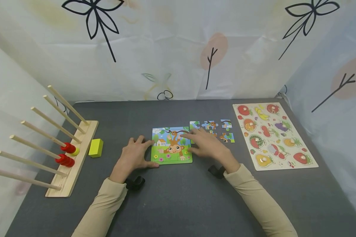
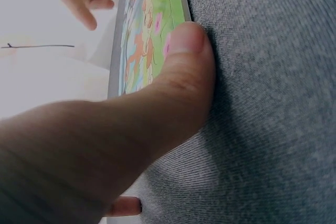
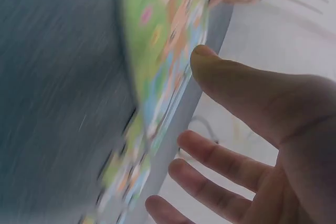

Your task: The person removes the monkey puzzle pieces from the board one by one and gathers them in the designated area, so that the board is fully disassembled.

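A picture puzzle (image 1: 169,154) with a monkey, a house and flowers lies flat in the middle of the dark table. My left hand (image 1: 132,156) is at its left side, fingers spread; in the left wrist view the thumb (image 2: 186,43) touches the board's edge. Over the puzzle's right side my right hand (image 1: 209,144) is held with fingers apart and nothing between them, as the right wrist view shows. Several loose jigsaw pieces (image 1: 227,137) lie right of the board, some partly hidden by the right hand.
On the left stands a wooden peg rack (image 1: 74,161) with red and yellow rings (image 1: 66,160) on two pegs. Beside it sits a yellow block (image 1: 96,148). A fruit peg board (image 1: 273,138) lies on the right. White patterned cloth (image 1: 178,49) hangs behind the table.
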Demonstrator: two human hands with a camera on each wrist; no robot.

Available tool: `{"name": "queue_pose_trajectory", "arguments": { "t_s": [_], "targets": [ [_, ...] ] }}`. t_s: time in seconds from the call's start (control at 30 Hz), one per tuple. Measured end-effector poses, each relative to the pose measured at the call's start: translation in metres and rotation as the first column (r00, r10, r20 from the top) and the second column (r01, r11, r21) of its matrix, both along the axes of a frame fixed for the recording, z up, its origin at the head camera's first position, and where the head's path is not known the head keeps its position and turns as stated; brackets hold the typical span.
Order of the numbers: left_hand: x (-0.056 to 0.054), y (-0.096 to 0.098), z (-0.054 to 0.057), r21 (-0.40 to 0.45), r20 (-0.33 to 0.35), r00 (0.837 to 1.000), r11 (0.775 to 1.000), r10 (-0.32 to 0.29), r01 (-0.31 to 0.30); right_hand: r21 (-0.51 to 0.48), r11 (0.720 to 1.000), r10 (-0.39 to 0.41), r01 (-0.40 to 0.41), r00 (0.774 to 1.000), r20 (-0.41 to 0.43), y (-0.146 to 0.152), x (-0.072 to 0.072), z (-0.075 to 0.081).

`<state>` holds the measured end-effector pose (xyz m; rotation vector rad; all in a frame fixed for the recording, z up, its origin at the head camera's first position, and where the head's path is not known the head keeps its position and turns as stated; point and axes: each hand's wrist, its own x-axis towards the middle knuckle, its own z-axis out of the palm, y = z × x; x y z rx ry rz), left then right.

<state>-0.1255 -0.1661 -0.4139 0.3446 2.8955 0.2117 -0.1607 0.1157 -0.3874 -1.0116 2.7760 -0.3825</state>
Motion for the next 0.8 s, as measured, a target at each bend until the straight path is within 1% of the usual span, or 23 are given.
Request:
{"name": "queue_pose_trajectory", "arguments": {
  "t_s": [0.17,0.27,0.47,0.6,0.8],
  "targets": [
    [0.0,0.0,0.0,0.001,-0.005,1.0,1.0,-0.001,0.001,0.006,0.999,0.045,-0.045,0.998,0.041,-0.029,0.002,-0.002],
    [0.0,0.0,0.0,-0.002,-0.007,1.0,1.0,-0.003,0.003,0.003,0.997,0.074,-0.074,0.996,0.05,-0.045,0.003,-0.004],
    [0.0,-0.001,0.0,0.004,-0.007,1.0,1.0,-0.006,0.006,-0.017,0.994,0.113,-0.112,0.987,0.116,-0.07,0.007,-0.011],
    [0.0,-0.001,0.0,0.01,-0.009,1.0,1.0,-0.006,0.007,-0.018,0.993,0.117,-0.116,0.984,0.135,-0.079,0.009,-0.015],
    [0.0,-0.001,0.0,0.005,-0.008,1.0,1.0,-0.009,0.009,0.023,0.994,0.103,-0.107,0.986,0.132,-0.088,0.012,-0.019]
  ]
}}
